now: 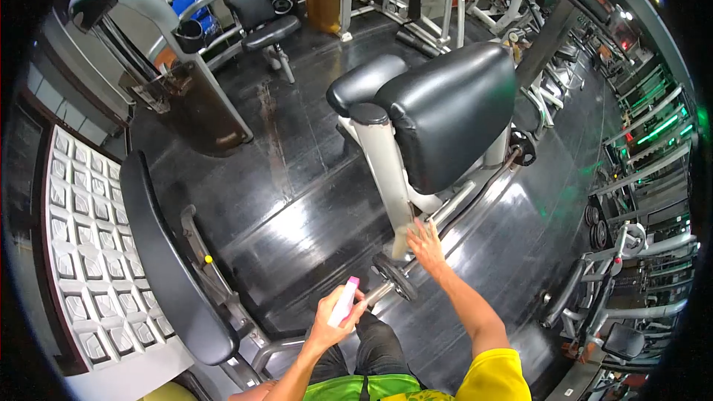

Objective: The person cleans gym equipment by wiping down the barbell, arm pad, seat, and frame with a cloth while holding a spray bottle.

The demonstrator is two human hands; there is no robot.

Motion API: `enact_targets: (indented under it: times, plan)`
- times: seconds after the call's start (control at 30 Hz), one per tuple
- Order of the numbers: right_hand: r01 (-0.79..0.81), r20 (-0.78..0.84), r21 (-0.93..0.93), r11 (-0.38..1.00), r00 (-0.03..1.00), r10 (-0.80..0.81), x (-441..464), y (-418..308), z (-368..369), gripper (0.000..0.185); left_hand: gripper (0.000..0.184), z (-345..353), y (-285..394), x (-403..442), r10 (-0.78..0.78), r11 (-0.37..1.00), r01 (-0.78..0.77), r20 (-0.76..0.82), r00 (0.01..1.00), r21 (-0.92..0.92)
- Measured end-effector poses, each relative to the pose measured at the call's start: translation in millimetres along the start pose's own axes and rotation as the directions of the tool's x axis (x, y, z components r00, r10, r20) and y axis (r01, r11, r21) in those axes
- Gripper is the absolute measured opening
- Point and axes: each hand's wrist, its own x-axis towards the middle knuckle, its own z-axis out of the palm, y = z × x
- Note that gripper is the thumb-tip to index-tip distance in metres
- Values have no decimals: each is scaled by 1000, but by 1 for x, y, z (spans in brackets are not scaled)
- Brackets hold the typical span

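In my left hand [331,324] is a small white bottle with a pink top [344,303], tilted, my fingers wrapped round it. My right hand [426,248] reaches forward with its fingers spread, at the lower part of the light metal frame [385,171] of a padded bench. Whether the fingertips touch the metal I cannot tell. A curl bar [475,203] lies low along the bench, with a small dark weight plate [394,277] near my hands and another plate [523,147] at its far end. The bench's black pad [453,111] rises just beyond.
To my left stands another black-padded bench [167,260] beside a white patterned block wall [93,252]. A machine with a brown shield [189,108] and a black seat [271,33] are farther back. Racks and machines [624,312] line the right side. The black floor [297,230] reflects light.
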Motion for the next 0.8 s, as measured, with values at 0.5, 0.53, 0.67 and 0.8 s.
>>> enact_targets:
  times: [0.5, 0.53, 0.67, 0.8]
  plan:
    - [64, 616, 354, -933, 735, 284, -72, -80, -102, 40, 11, 2, 6, -53, 71, 997, -70, -181, 981, 12]
    - [97, 589, 275, -957, 770, 247, -71, -87, -114, 40, 11, 3, 11, -59, 72, 997, -72, -196, 978, 8]
    - [132, 549, 360, -923, 771, 324, -57, -107, -156, 38, 11, -6, 24, -73, 102, 995, -103, -206, 973, 10]
    - [45, 498, 609, -792, 755, 426, -42, -113, -165, 36, 10, -22, 27, -78, 119, 993, -120, -253, 960, 11]
